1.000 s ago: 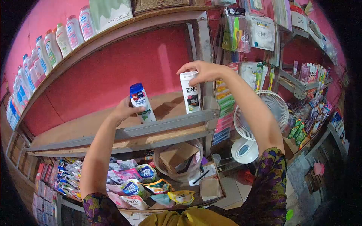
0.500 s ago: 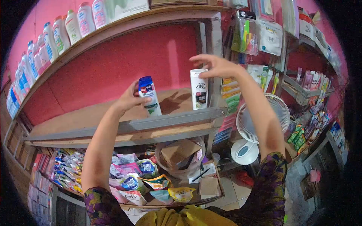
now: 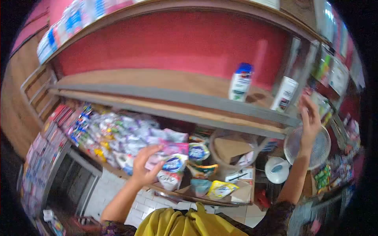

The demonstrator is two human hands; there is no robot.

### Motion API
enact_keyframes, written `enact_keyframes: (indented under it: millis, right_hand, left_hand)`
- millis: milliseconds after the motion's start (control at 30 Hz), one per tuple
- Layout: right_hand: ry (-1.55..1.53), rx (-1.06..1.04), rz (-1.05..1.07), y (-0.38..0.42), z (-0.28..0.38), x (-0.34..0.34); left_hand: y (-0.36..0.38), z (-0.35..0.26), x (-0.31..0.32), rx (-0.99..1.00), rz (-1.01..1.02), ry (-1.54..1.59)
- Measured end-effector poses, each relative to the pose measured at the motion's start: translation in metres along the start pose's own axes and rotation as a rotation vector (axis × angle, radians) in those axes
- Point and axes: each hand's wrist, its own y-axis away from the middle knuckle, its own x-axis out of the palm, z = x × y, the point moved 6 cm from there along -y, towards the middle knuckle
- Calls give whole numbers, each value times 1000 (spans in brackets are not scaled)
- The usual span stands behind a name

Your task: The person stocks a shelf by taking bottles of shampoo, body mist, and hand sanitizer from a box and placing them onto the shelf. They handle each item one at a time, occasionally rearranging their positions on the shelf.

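A blue-capped shampoo bottle (image 3: 239, 84) and a white shampoo bottle (image 3: 284, 94) stand near the right end of the wooden shelf (image 3: 157, 80). Off to the right of the white bottle is my right hand (image 3: 310, 120), raised, blurred, fingers extended and empty. Lower down, my left hand (image 3: 146, 166) hovers over the packed pouches with thumb and fingers apart. Closest to it are a pouch with a round blue label (image 3: 173, 163) and a white pouch (image 3: 170, 179). Neither hand touches the bottles.
A clear tub (image 3: 220, 157) with cardboard inside stands right of the pouches, beside a yellow pouch (image 3: 222, 189). A white fan (image 3: 276, 170) is at the right. Rows of bottles (image 3: 75, 19) line the upper shelf, and a grey rail (image 3: 165, 96) edges the middle one.
My left hand has let go of the blue-capped bottle and dropped to the pouches. My right hand has come away from the white bottle. The view has swung left and down.
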Motion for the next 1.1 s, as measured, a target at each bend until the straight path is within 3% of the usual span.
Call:
enact_keyframes:
  millis: [100, 267, 367, 533, 667, 767, 933, 1100]
  right_hand:
    - [-92, 43, 44, 45, 14, 52]
    - [-234, 179, 118, 134, 52, 184]
    - [-587, 290, 252, 199, 99, 309]
    - [-940, 448, 624, 308, 213, 498]
    - [-1018, 196, 949, 356, 339, 587]
    - [-1151, 189, 1063, 378, 378, 655]
    - [-1316, 413, 1168, 429, 441, 776]
    - [-1440, 330, 1549, 492, 559, 893]
  left_hand:
    - [122, 58, -57, -445, -154, 59]
    - [291, 78, -188, -756, -551, 22]
    - [346, 65, -263, -788, -594, -148]
    - [403, 15, -364, -768, -884, -308]
    - [445, -7, -412, -767, -1080, -408]
    - [475, -14, -442, -773, -1226, -485]
    - [513, -6, -490, -850, -1349, -651]
    - [539, 19, -533, -906, -1588, -737]
